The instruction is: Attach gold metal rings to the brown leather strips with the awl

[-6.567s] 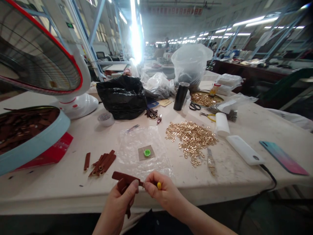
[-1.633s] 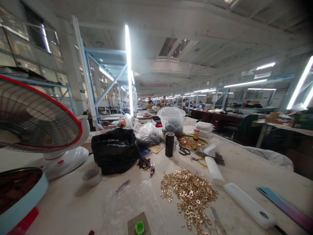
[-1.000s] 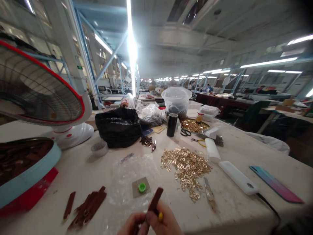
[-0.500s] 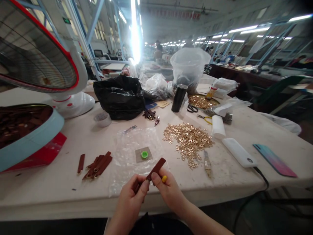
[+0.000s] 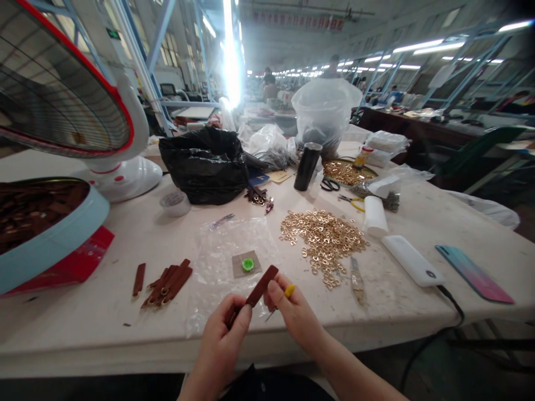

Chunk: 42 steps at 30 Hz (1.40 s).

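My left hand (image 5: 223,332) is closed, pinching the lower end of a brown leather strap (image 5: 262,285) between thumb and fingers. The strap slants up and to the right. Beside its upper part, my right hand (image 5: 296,312) is closed around a thin pointed tool with a yellow handle (image 5: 289,290); its narrow metal tip (image 5: 270,316) pokes out below the fingers. Whether the right fingertips also touch the strap I cannot tell. To the left lies a pile of brown straps with gold rings (image 5: 169,284), with a single strap (image 5: 139,279) next to it.
Gold rings (image 5: 324,236) are heaped right of centre. A green round piece (image 5: 247,264) rests on a clear plastic sheet (image 5: 209,245). A tub of straps (image 5: 54,239) and a fan (image 5: 129,122) stand left; a power bank (image 5: 412,260) and phone (image 5: 474,273) lie right.
My right hand has moved slightly right, away from my left, and the tool's metal tip now shows. The strap has shifted a little left and down, still in my left hand.
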Each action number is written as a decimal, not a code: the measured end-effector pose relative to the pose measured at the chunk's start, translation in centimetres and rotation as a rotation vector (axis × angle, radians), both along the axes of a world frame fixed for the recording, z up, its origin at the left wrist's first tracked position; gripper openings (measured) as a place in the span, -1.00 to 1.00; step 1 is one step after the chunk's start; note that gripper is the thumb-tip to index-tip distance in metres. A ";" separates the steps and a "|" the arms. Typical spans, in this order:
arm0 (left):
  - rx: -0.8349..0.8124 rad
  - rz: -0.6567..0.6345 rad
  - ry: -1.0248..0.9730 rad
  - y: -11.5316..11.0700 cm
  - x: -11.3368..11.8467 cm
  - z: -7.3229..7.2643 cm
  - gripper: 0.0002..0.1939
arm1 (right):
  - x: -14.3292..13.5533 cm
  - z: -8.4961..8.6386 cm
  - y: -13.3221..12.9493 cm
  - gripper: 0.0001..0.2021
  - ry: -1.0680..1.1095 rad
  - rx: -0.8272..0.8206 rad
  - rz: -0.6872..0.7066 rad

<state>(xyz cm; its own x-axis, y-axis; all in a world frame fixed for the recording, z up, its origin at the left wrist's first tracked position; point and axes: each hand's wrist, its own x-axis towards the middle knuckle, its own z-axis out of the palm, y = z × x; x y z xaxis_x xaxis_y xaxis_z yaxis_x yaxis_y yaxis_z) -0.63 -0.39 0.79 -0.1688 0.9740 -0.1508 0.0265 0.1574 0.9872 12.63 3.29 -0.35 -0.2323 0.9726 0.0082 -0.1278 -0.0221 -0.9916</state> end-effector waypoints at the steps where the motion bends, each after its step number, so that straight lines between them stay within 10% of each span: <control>1: -0.045 0.022 -0.056 0.1 -0.2 -0.1 -0.83 | 0.5 0.1 0.4 -0.61 -0.009 0.016 -0.048; 18: -0.168 0.232 -0.436 1.5 -3.3 -1.2 -0.73 | -1.7 -2.7 7.5 -0.62 -0.053 0.122 -0.247; 42: -0.165 0.238 -0.355 1.2 -3.3 -1.3 -0.73 | -2.4 -3.9 7.9 -0.63 -0.053 0.146 -0.247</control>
